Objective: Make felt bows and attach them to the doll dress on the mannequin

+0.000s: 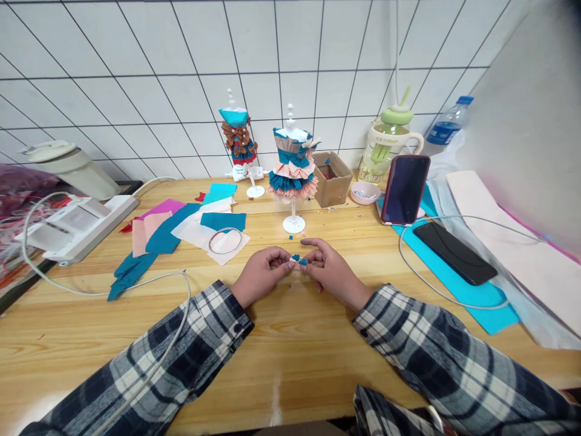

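Between my hands is a small teal and pink paper piece (297, 260), held just above the wooden table. My left hand (265, 270) pinches its left side between thumb and fingertips. On its right side my right hand (331, 266) pinches too, with the index finger raised. Just beyond stands a white mini dress form wearing a teal and pink ruffled paper dress (293, 160). Behind it to the left is a second form in a turquoise, brown and red outfit (239, 142). Teal, pink and white paper sheets (170, 230) lie to the left, with a wire ring (226, 240) on top.
A cardboard box (333, 181), pink bowl (365, 193), drink bottle (385, 142) and propped phone (405, 189) stand at the back right. A black phone (454, 252) lies on turquoise paper. At left are a power strip (86, 227) and cable; the cable crosses my left sleeve.
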`<state>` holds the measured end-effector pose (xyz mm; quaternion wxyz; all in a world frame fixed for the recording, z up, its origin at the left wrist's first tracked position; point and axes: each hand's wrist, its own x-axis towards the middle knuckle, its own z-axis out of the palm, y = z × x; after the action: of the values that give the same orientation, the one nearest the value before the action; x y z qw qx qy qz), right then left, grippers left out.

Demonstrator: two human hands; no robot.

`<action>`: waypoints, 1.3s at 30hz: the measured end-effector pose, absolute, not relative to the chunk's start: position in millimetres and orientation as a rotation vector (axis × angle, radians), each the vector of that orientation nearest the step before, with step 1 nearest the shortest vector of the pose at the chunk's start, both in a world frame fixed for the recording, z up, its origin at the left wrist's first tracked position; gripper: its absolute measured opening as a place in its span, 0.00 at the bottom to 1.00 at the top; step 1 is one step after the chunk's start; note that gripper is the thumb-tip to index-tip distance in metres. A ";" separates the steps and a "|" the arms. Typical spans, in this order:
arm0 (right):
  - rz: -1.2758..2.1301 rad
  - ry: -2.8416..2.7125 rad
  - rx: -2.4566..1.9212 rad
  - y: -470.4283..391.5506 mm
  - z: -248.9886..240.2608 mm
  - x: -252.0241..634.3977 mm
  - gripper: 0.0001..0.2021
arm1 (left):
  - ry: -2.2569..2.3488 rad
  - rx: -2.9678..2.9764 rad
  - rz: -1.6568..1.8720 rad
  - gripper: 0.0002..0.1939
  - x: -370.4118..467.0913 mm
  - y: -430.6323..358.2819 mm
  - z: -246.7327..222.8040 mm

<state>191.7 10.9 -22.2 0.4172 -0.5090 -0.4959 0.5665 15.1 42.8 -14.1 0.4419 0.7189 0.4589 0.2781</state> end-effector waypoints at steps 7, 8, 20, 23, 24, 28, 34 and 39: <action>1.420 -1.246 -1.197 9.9 -21.0 194.6 0.28 | 1.133 1.738 0.709 0.13 15.9 42.5 -12.5; 1.421 -1.259 -1.171 9.2 -19.8 194.9 0.28 | 1.134 1.730 0.713 0.13 16.2 42.4 -11.9; 1.038 -1.491 -1.394 10.8 -19.2 195.1 0.08 | 1.096 1.660 0.768 0.12 16.3 41.0 -9.2; 1.205 -1.335 -1.300 11.4 -24.3 194.4 0.09 | 1.020 1.644 0.777 0.16 14.5 41.1 -9.6; 1.256 -1.291 -1.273 11.3 -25.3 194.1 0.10 | 0.993 1.638 0.771 0.18 13.7 41.1 -9.4; 1.335 -1.218 -1.251 10.7 -25.5 193.4 0.10 | 0.895 1.598 0.771 0.17 10.6 41.5 -6.7; 1.255 -1.244 -1.278 10.3 -24.5 192.9 0.10 | 0.975 1.670 0.734 0.16 13.7 42.0 -7.8; 1.194 -1.319 -1.319 8.0 -22.1 190.2 0.09 | 1.056 1.801 0.751 0.13 17.7 41.1 -11.2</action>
<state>190.2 8.0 -22.1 0.4470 -0.5328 -0.5327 0.4822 17.7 41.1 -11.2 0.4455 0.7267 0.4261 0.3030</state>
